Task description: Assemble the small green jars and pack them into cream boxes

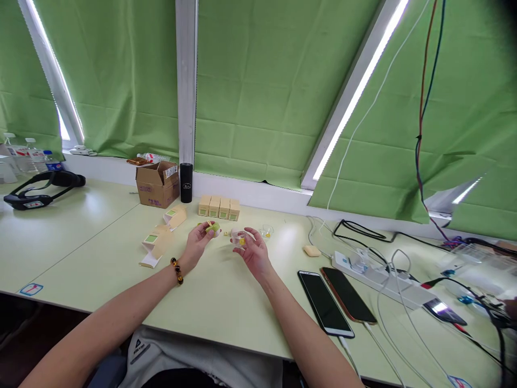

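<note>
your left hand (198, 241) pinches a small green piece (212, 228) while your right hand (251, 249) cradles a clear little case (239, 239) with a yellow bit inside, both raised just above the table (218, 302), near four closed boxes (218, 207).

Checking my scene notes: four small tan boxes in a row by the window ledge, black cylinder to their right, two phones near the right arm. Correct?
One slip. The head view shows the black cylinder to the left of the four small tan boxes, between them and the open cardboard box. The two phones do lie near the right arm.
</note>
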